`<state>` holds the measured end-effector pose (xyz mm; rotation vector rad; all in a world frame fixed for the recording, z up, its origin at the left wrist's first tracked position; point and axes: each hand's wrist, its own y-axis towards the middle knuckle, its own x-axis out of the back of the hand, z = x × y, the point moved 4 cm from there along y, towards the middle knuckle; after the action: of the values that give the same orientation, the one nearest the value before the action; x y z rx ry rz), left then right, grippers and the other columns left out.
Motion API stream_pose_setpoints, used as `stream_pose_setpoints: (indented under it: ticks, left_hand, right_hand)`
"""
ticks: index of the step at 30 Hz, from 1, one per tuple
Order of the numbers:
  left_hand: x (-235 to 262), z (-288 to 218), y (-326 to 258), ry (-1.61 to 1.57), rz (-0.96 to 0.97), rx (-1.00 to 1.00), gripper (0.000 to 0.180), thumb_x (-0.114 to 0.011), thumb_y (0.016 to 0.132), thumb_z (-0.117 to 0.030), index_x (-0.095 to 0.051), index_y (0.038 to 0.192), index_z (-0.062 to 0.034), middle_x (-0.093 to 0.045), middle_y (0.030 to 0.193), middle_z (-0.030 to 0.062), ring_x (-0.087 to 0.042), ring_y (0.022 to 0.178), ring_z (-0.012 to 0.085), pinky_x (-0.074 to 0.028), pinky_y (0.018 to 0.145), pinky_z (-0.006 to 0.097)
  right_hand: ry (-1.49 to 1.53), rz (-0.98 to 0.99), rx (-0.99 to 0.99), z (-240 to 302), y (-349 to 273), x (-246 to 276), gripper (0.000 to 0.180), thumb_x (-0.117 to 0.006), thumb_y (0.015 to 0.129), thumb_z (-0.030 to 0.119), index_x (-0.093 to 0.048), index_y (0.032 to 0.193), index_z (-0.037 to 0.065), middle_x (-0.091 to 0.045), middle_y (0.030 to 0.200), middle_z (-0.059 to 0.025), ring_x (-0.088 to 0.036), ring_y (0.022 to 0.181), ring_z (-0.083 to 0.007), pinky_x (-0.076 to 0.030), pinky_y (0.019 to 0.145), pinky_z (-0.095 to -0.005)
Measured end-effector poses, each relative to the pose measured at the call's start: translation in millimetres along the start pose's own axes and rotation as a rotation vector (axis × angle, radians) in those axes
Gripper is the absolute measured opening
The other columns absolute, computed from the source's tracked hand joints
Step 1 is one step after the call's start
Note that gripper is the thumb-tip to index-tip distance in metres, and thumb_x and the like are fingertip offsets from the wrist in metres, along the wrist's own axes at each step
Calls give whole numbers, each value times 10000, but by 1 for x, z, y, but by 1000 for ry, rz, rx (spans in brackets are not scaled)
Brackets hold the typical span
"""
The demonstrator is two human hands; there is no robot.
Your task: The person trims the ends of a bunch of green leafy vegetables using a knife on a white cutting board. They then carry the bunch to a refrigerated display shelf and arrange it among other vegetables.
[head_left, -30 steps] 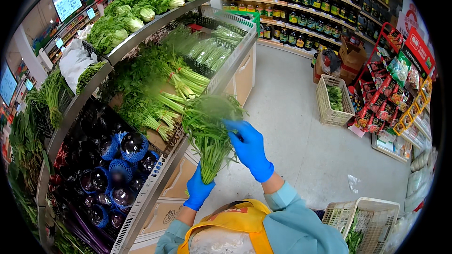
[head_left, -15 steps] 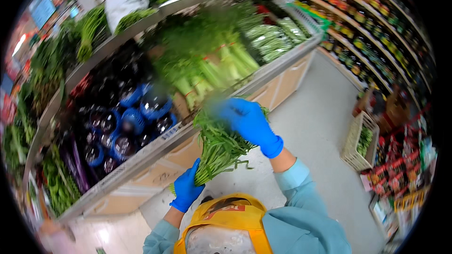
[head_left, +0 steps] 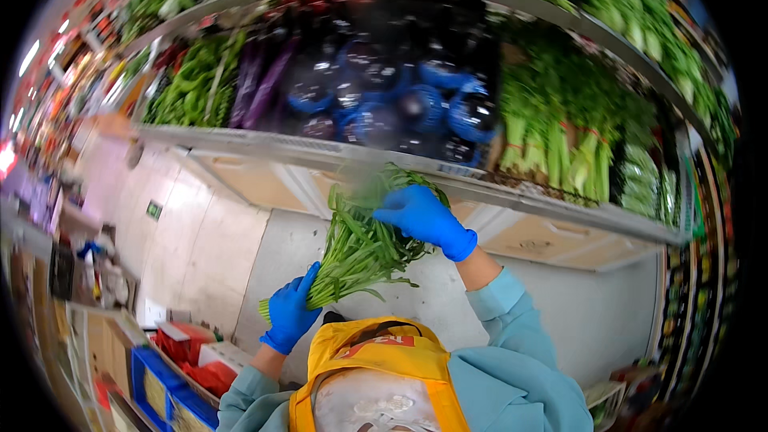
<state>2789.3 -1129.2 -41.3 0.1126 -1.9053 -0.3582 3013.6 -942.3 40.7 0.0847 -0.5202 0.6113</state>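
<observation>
A bunch of leafy greens (head_left: 352,260), with long thin green stems and narrow leaves, lies aslant between my two blue-gloved hands. My left hand (head_left: 292,312) is wrapped around the stems near their cut ends. Up at the leafy end, my right hand (head_left: 426,220) has its fingers and thumb drawn together on the leaves, with some fingertips hidden. The bunch hangs above the grey floor, in front of the vegetable display. A blurred patch covers some leaves just left of my right hand.
Beyond the display's metal front edge (head_left: 320,148) are long purple eggplants (head_left: 268,84), round dark eggplants in blue netting (head_left: 472,112), and banded celery (head_left: 560,148). Wrapped green packs (head_left: 640,180) lie farther right. Blue crates (head_left: 152,384) and a box with red bags (head_left: 196,352) stand at lower left.
My view has turned left: the display now spans the upper part, and the aisle and crates at left show. Both hands keep hold of the greens, in nearly the same pose.
</observation>
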Motion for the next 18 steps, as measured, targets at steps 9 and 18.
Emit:
stream_pose_setpoints:
  ticks: [9,18]
  left_hand:
    - [82,207,-98,137,-118,360,780,-691,605,-135,-425,1335,-217,-604,877,73,-587,706,275,-474,618,373]
    - [178,432,-161,104,-278,552,774,-691,605,-119,-432,1329,-211,-602,872,83,-585,713,288,-472,612,378]
  right_hand:
    - [85,373,20,138,158,-213,249,-638,813,246,-635,741,8,-550,605,-29,-528,497,-90,-423,481,-249]
    - [210,133,92,252,278,-389,245,-542,881,205,-661,1000,28,-638,776,-62,-544,552,-98,-445,474,-233]
